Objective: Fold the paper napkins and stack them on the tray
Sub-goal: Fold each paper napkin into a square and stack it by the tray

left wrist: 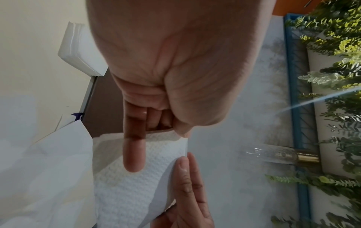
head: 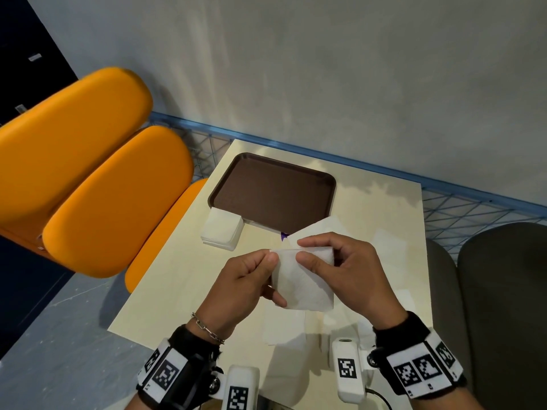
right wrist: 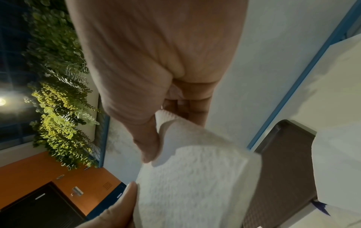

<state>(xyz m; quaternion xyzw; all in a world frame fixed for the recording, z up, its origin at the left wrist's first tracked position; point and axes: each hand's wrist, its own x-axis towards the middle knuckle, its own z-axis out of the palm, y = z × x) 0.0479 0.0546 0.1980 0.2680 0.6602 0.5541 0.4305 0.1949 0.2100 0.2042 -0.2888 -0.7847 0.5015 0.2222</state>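
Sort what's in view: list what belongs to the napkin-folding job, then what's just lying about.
Job:
napkin pinched by left hand and right hand
napkin stack beside the tray
brown tray, nothing on it

Lying about:
orange chairs
grey chair
plants

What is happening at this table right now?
A person holds one white paper napkin above the table, pinching it with the left hand and the right hand, apparently folding it. The brown tray holds no napkins yet. A stack of napkins lies at its near left corner.

Tray's (head: pixel 273 184) near edge behind napkin (head: pixel 302 279)
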